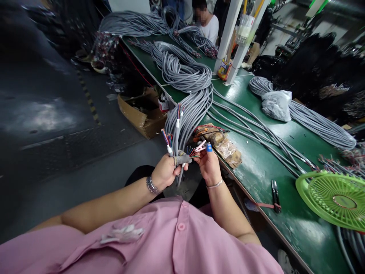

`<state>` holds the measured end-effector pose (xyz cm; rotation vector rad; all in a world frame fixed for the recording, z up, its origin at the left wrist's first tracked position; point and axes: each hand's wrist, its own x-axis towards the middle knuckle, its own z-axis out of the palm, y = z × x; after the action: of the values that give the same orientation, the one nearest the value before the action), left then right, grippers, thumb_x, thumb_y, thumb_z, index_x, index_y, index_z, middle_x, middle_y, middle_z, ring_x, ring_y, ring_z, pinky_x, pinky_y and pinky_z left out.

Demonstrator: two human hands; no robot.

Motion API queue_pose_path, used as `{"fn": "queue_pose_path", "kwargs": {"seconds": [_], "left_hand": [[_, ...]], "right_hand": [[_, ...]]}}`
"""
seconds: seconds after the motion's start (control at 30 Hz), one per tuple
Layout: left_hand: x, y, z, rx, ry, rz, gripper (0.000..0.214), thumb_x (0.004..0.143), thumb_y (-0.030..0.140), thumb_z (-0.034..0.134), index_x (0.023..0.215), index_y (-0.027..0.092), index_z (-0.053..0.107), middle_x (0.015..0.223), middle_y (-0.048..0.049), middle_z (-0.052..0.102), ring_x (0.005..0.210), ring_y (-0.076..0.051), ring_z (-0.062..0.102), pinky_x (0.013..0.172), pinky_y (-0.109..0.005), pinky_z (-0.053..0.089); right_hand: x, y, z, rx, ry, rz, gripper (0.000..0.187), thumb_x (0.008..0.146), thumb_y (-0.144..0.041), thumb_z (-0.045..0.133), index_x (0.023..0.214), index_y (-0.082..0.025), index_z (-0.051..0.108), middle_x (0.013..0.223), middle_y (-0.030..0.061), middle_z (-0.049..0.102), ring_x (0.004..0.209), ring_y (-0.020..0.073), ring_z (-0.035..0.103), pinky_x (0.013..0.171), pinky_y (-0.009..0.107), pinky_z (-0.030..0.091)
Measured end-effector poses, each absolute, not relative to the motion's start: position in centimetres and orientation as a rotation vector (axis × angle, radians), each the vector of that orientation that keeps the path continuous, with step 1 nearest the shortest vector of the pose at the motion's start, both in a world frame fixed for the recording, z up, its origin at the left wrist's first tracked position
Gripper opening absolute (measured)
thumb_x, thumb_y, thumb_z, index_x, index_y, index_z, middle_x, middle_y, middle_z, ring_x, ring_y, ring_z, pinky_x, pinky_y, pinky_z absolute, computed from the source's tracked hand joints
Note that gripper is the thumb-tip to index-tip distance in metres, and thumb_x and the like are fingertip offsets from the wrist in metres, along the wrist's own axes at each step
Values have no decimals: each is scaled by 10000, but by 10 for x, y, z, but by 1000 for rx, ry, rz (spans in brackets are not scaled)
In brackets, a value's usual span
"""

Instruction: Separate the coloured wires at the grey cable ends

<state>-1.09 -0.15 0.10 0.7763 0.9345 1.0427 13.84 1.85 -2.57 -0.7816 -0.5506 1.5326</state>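
My left hand (167, 170) is closed around a grey multi-core cable, its thumb and a finger wrapped in grey coverings. Thin coloured wires (194, 153) fan out of the cable end towards my right hand. My right hand (209, 165) is closed beside these wires, with a blue cover (209, 147) on one digit. A small pink tool (200, 146) sticks out from its fingers; its exact kind is unclear. Just above my left hand, two more cable ends stand up, one with a white sleeve and coloured wires (168, 140), the other also white-sleeved (178, 122).
Coiled grey cables (185, 72) lie along the green table (256, 160). On it are a worn taped block (224, 144), black snips (275, 196) and a green fan (339, 198). A cardboard box (139, 118) stands left of the edge. Another person (209, 26) sits beyond.
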Motion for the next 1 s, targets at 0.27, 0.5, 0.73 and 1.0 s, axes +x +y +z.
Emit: {"fn": "queue_pose_path", "kwargs": {"seconds": [0.27, 0.5, 0.73, 1.0], "left_hand": [[-11, 4, 3, 772, 913, 1000, 206, 649, 278, 717, 579, 110, 620, 468, -26, 594, 301, -16, 303, 356, -193, 162], [-11, 4, 1, 785, 919, 989, 196, 653, 279, 713, 593, 108, 638, 468, -27, 595, 299, -18, 299, 354, -195, 152], [-12, 5, -3, 823, 938, 978, 194, 651, 268, 714, 564, 113, 634, 445, -18, 572, 305, -22, 291, 364, -208, 155], [-11, 5, -3, 832, 964, 974, 238, 645, 288, 724, 527, 126, 597, 427, -10, 556, 305, -27, 291, 367, -212, 162]], "right_hand": [[135, 29, -46, -773, -688, 1425, 512, 852, -655, 513, 869, -172, 685, 767, 35, 682, 622, 112, 584, 572, 223, 503], [133, 36, -40, -684, -493, 1611, 486, 791, -636, 628, 906, -168, 689, 780, 34, 708, 613, 123, 606, 576, 240, 521], [129, 36, -35, -702, -394, 1549, 362, 839, -526, 644, 850, -165, 673, 722, 10, 686, 607, 116, 602, 569, 223, 505], [128, 33, -29, -719, -408, 1567, 423, 809, -589, 640, 838, -167, 656, 651, -10, 637, 576, 120, 569, 563, 237, 491]]}}
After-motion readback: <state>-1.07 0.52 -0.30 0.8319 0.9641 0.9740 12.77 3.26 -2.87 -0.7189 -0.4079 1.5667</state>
